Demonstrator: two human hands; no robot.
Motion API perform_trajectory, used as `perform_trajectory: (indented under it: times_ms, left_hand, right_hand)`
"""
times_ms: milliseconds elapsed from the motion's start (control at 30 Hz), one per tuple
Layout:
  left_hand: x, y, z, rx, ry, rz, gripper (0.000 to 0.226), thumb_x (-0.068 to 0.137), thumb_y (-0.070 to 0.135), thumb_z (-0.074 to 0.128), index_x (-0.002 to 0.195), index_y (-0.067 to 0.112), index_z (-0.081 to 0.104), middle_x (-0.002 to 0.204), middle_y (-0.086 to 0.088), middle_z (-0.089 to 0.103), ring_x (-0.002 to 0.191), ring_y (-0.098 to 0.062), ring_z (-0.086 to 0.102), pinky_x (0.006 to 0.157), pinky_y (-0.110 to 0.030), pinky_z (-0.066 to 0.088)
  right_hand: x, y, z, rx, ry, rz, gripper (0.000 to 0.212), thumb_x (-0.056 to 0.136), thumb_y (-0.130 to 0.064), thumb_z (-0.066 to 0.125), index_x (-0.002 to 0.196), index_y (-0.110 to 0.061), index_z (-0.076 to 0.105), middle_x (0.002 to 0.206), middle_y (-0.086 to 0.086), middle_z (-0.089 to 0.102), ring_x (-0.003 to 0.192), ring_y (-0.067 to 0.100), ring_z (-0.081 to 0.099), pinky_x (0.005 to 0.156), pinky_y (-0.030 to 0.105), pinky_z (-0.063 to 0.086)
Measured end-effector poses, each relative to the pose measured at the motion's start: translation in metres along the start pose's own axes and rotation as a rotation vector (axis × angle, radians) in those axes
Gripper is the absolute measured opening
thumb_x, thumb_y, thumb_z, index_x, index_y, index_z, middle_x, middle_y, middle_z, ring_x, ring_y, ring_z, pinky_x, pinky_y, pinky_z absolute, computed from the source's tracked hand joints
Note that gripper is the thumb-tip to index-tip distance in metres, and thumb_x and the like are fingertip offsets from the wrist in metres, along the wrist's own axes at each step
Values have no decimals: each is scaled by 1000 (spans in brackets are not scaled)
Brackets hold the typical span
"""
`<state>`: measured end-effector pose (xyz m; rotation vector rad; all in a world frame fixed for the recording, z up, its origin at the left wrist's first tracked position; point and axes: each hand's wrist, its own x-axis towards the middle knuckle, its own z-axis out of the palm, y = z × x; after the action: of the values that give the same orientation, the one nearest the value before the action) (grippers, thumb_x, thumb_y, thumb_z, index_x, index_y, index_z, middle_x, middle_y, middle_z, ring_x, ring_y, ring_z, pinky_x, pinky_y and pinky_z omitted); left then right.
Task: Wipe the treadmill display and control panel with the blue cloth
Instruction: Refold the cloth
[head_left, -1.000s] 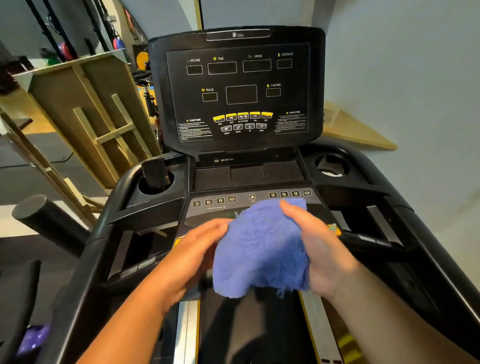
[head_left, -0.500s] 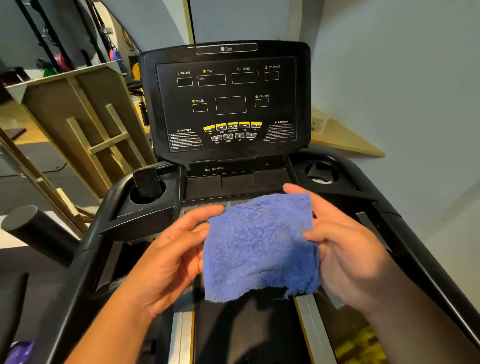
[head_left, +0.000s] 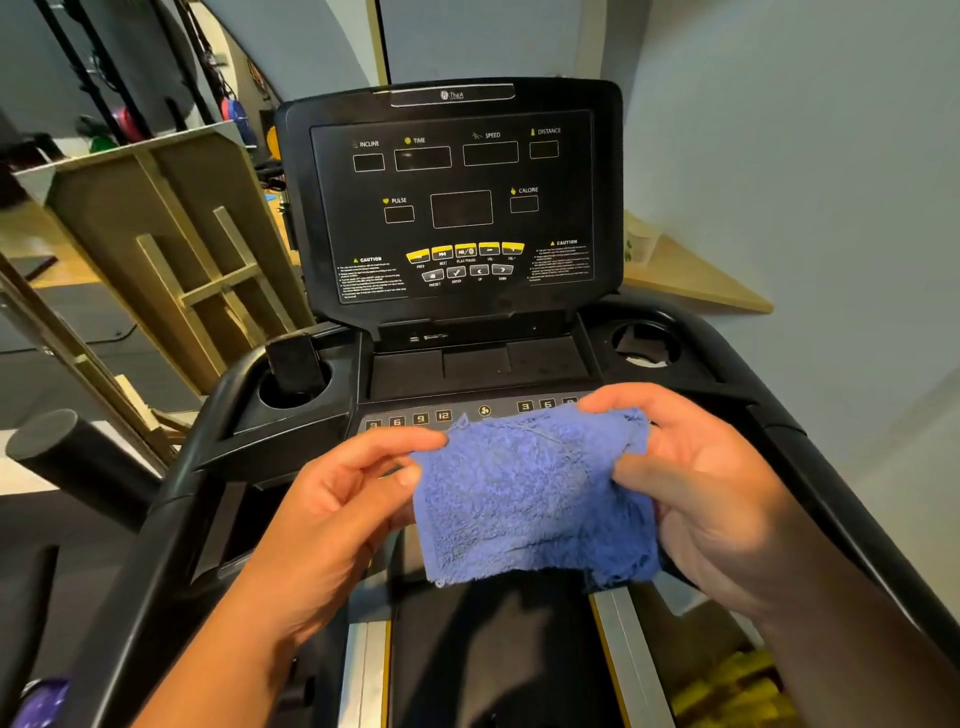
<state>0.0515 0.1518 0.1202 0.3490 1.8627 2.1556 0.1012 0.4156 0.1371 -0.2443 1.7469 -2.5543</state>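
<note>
Over the last second the blue cloth (head_left: 535, 493) has been lifted off the control panel (head_left: 447, 415) and spread between both hands, so the numbered keys on the panel's left side, covered before, now show above it. That reads as readying a flat wiping face rather than wiping; neither panel nor display (head_left: 457, 208) looks attended to yet. The left hand (head_left: 332, 519) pinches the cloth's left edge between thumb and fingertips; the right hand (head_left: 696, 499) grips the right edge, fingers curled over the top corner. The cloth hangs in the air just near of the panel, fluffy terry, roughly square, its lower hem frayed and its right side bunched.
</note>
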Motion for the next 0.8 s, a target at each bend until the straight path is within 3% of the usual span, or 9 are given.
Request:
perform_trajectory:
  times_ms: [167, 200, 300, 400, 433, 500, 600, 700, 800]
  left_hand:
    - [-3, -2, -3, 8, -6, 36, 58, 62, 53, 91, 108, 20, 78, 104, -33, 66, 92, -34, 62, 86, -39, 55]
    - [-3, -2, -3, -5, -19, 43, 58, 62, 51, 93, 108, 19, 78, 103, -31, 69, 90, -35, 61, 84, -42, 53]
    - [-4, 0, -4, -25, -66, 63, 57, 61, 42, 97, 108, 18, 77, 95, -36, 66, 87, -39, 53, 81, -51, 39]
    - [-6, 9, -4, -5, -135, 146, 44, 62, 38, 96, 99, 21, 79, 74, -5, 67, 72, -18, 62, 69, -30, 52]
    - [-5, 13, -3, 6, -138, 166, 41, 63, 39, 96, 96, 21, 79, 73, -3, 62, 69, -17, 59, 65, -28, 51]
    - [-4, 18, -3, 47, -111, 211, 39, 64, 47, 93, 90, 23, 78, 79, -11, 54, 70, -23, 50, 63, -28, 46]
    - [-1, 23, -1, 93, -116, 296, 30, 73, 53, 85, 85, 28, 76, 96, -2, 60, 86, -19, 56, 74, -24, 48]
    - [-1, 24, 0, 65, -144, 313, 26, 79, 46, 82, 87, 24, 71, 116, -6, 65, 102, -21, 64, 80, -24, 52]
    - [-2, 24, 0, 15, -127, 308, 27, 77, 43, 85, 87, 23, 70, 123, -10, 67, 103, -22, 67, 76, -22, 54]
  right_hand:
    - [1, -2, 4, -156, 107, -32, 16, 79, -4, 60, 89, -10, 72, 74, 14, 69, 60, 21, 67, 51, 27, 53]
    - [2, -2, 5, -203, 126, -43, 8, 79, -9, 67, 87, -10, 70, 69, 18, 65, 53, 27, 61, 47, 30, 49]
    - [3, -4, 6, -392, 123, -85, 37, 69, -44, 89, 86, -19, 66, 66, 39, 42, 50, 49, 40, 46, 58, 39]
    - [2, -16, 9, -450, 45, -152, 39, 69, -46, 88, 84, -21, 62, 50, 8, 40, 41, 27, 31, 39, 38, 32]
    - [2, -21, 12, -444, 13, -176, 36, 73, -42, 86, 86, -20, 62, 53, -6, 44, 42, 20, 33, 41, 35, 33]
    - [3, -26, 15, -386, -61, -202, 27, 81, -31, 80, 92, -14, 63, 64, -14, 57, 52, 9, 48, 51, 29, 44]
    - [5, -25, 15, -229, -117, -160, 18, 84, -8, 72, 99, -13, 65, 92, 22, 63, 85, 31, 63, 74, 39, 50]
    - [4, -19, 12, -216, -94, -141, 28, 81, 6, 67, 102, -12, 64, 97, 19, 67, 91, 30, 67, 76, 38, 54]
    - [5, -18, 11, -241, -47, -152, 31, 79, -11, 81, 104, -15, 64, 103, 25, 64, 96, 34, 65, 81, 46, 54]
